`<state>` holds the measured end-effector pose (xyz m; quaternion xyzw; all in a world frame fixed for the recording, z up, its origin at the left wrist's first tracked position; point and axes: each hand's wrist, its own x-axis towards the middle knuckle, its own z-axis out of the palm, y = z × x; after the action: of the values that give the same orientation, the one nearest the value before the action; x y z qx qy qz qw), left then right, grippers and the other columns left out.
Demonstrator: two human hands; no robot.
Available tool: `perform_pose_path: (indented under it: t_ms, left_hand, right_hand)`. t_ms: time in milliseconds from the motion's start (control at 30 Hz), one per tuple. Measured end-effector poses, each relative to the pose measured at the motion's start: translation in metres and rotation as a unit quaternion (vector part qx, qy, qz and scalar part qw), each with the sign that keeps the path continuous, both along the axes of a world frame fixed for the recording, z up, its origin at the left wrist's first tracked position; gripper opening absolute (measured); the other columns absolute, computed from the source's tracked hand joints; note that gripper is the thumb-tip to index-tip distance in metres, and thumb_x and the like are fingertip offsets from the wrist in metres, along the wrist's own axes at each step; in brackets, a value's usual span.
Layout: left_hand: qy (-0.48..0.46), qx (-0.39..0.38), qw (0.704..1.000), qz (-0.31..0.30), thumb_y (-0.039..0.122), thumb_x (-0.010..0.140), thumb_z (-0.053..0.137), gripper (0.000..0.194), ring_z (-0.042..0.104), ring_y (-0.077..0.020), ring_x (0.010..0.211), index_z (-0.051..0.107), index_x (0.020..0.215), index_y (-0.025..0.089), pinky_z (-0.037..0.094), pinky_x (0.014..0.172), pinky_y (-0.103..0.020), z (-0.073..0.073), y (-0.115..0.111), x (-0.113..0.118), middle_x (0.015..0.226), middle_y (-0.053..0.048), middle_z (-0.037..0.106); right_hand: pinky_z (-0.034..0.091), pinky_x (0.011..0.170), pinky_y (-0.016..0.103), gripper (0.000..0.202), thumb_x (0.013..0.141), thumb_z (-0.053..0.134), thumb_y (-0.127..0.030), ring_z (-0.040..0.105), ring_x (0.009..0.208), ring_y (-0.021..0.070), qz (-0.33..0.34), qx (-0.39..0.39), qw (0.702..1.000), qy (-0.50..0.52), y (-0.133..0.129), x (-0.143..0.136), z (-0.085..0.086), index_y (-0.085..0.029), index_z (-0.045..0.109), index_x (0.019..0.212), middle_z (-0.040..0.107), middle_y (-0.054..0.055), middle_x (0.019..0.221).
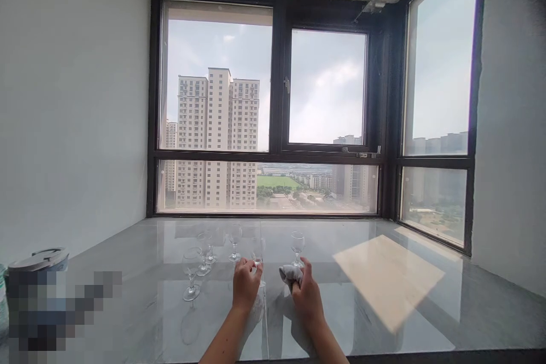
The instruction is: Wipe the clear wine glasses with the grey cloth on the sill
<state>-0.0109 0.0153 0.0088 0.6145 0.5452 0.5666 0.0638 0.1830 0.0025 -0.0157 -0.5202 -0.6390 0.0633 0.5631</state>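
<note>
My left hand (pixel 246 284) grips a small clear stemmed glass (pixel 257 250) by its stem, just above the grey marble counter (pixel 384 318). My right hand (pixel 306 296) holds a crumpled grey cloth (pixel 290 274) close to the right of that glass. Another stemmed glass (pixel 297 245) stands just behind my right hand. Several more clear stemmed glasses stand in a group to the left, the nearest one (pixel 191 276) at the front and one (pixel 234 240) farther back.
A grey lidded container (pixel 38 261) stands at the counter's left edge beside a blurred patch. A large dark-framed corner window (pixel 277 114) rises behind the counter. A bright sun patch (pixel 388 278) lies on the counter at the right.
</note>
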Motion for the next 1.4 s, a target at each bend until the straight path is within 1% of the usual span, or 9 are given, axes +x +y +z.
perform_pose_path:
  t_ms: [167,300,500,667,833,933,1067,1167,1400]
  left_hand:
    - [-0.033,-0.060,0.990,-0.127,0.052,0.079,0.059,0.038,0.044,-0.0132,0.054,0.062,0.061,0.018,0.032,0.056,-0.025,-0.002,0.003,0.010,0.053,0.004,0.048]
    - [-0.063,-0.092,0.975,-0.194,0.059,0.075,0.062,0.046,0.049,-0.0127,0.052,0.062,0.057,0.016,0.034,0.054,-0.024,-0.003,0.005,0.015,0.052,0.001,0.055]
    - [-0.106,-0.111,0.970,-0.188,0.065,0.072,0.061,0.052,0.058,-0.0170,0.056,0.067,0.062,0.015,0.042,0.060,-0.028,-0.005,0.009,0.011,0.058,-0.005,0.065]
    - [-0.093,-0.126,0.966,-0.205,0.057,0.073,0.062,0.052,0.069,-0.0246,0.081,0.074,0.095,0.011,0.050,0.075,-0.033,-0.009,0.010,0.012,0.088,-0.012,0.076]
    - [-0.024,-0.139,0.966,-0.216,0.050,0.073,0.062,0.045,0.069,-0.0273,0.095,0.076,0.093,0.012,0.050,0.084,-0.035,-0.012,0.010,0.015,0.109,-0.017,0.074]
    - [0.032,-0.147,0.962,-0.226,0.043,0.078,0.058,0.037,0.069,-0.0239,0.087,0.076,0.091,0.013,0.050,0.079,-0.031,-0.012,0.009,0.020,0.098,-0.012,0.076]
    - [0.125,-0.157,0.953,-0.226,0.030,0.079,0.058,0.022,0.065,-0.0185,0.073,0.075,0.083,0.017,0.046,0.071,-0.027,-0.011,0.009,0.035,0.076,-0.003,0.073]
    - [0.185,-0.157,0.948,-0.208,0.024,0.077,0.058,0.019,0.063,-0.0163,0.072,0.075,0.087,0.020,0.044,0.071,-0.025,-0.010,0.014,0.054,0.076,-0.001,0.071]
    - [0.264,-0.137,0.946,-0.131,0.025,0.079,0.060,0.032,0.051,-0.0282,0.123,0.074,0.108,0.028,0.037,0.104,-0.042,-0.005,0.033,0.096,0.131,-0.008,0.061]
  right_hand:
    - [0.051,0.067,0.026,0.062,0.072,0.042,-0.010,0.064,0.069,0.0167,0.075,0.016,0.997,0.001,0.002,-0.005,0.000,-0.020,0.035,0.133,0.067,-0.001,0.081]
    - [0.047,0.060,0.023,0.062,0.072,0.043,-0.011,0.059,0.061,0.0152,0.108,0.020,0.994,-0.008,0.000,-0.008,0.000,-0.020,0.037,0.133,0.059,-0.006,0.071]
    - [0.049,0.067,0.027,0.061,0.070,0.045,-0.010,0.066,0.071,0.0191,0.042,0.009,0.999,0.012,-0.002,-0.005,0.002,-0.022,0.043,0.130,0.069,0.000,0.082]
    - [0.049,0.066,0.031,0.053,0.079,0.044,-0.018,0.070,0.082,0.0253,-0.069,0.020,0.995,0.073,-0.005,0.000,0.008,-0.021,0.044,0.132,0.072,0.010,0.100]
    - [0.048,0.068,0.031,0.048,0.085,0.042,-0.022,0.069,0.090,0.0272,-0.186,0.058,0.965,0.174,-0.002,0.010,0.014,-0.019,0.040,0.133,0.069,0.014,0.107]
    - [0.048,0.070,0.032,0.048,0.084,0.044,-0.021,0.068,0.093,0.0276,-0.233,0.075,0.943,0.225,0.001,0.015,0.016,-0.017,0.040,0.132,0.069,0.015,0.107]
    - [0.049,0.069,0.032,0.047,0.084,0.047,-0.023,0.069,0.092,0.0286,-0.251,0.084,0.930,0.254,0.002,0.017,0.019,-0.017,0.043,0.130,0.070,0.016,0.105]
    - [0.049,0.071,0.033,0.047,0.084,0.048,-0.023,0.069,0.093,0.0295,-0.255,0.086,0.927,0.262,0.000,0.016,0.020,-0.017,0.044,0.130,0.070,0.017,0.107]
    - [0.051,0.070,0.032,0.043,0.086,0.046,-0.024,0.070,0.091,0.0285,-0.256,0.100,0.925,0.262,-0.002,0.018,0.019,-0.018,0.045,0.128,0.070,0.016,0.104]
